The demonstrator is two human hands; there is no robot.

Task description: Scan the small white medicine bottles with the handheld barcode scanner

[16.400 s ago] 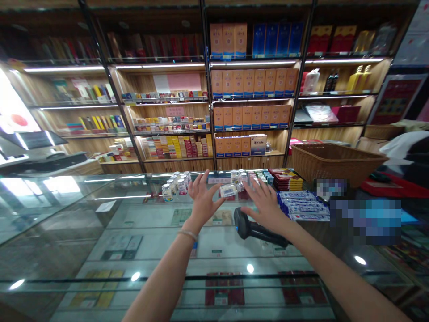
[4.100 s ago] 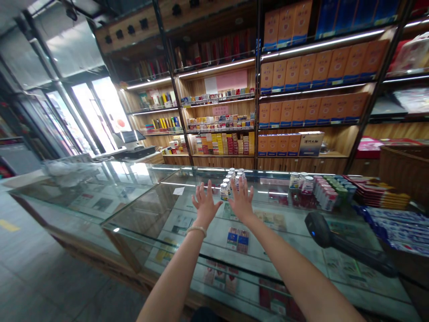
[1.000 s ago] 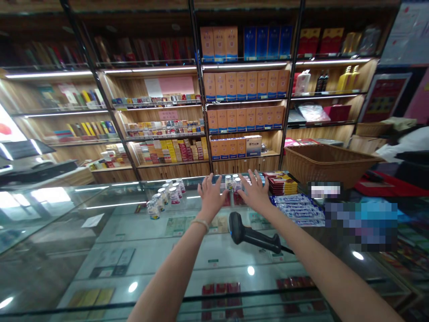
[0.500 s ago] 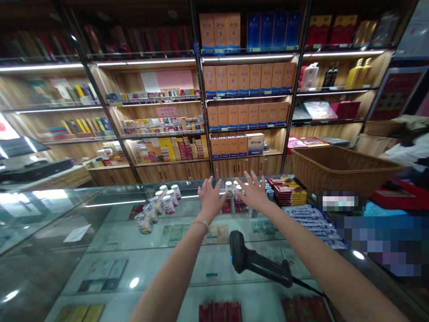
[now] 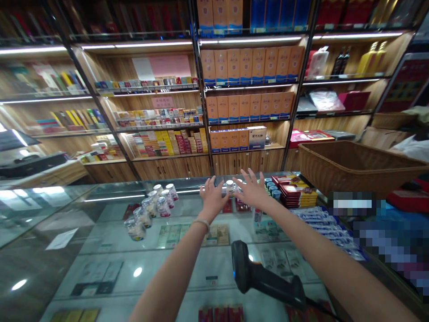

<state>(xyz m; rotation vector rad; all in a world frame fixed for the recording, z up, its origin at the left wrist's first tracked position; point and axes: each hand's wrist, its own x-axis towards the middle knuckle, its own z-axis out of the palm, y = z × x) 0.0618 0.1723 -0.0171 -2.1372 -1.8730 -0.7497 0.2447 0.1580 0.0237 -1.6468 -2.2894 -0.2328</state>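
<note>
Both arms reach across a glass counter. My left hand (image 5: pixel 212 197) is open with its fingers spread, and a band circles that wrist. My right hand (image 5: pixel 252 191), also open, has its fingers apart above more small containers, which it partly covers. Between the two hands stands a small white-capped bottle (image 5: pixel 229 186); whether the thumbs touch it I cannot tell. To the left, several white-capped bottles (image 5: pixel 164 206) stand in two slanting rows. Nearer me, between my forearms, a black corded barcode scanner (image 5: pixel 264 277) lies on the glass.
Right of my right hand are stacked red and yellow packets (image 5: pixel 298 192) and blue-white packs (image 5: pixel 323 226). A wicker basket (image 5: pixel 358 172) sits at the counter's right end. Boxes fill the wooden shelves (image 5: pixel 251 156) behind. A paper (image 5: pixel 62 239) lies at left.
The view has tilted down and come a little closer, so the shelves sit higher in it. Both hands hold nearly the same spread pose over the far side of the counter.
</note>
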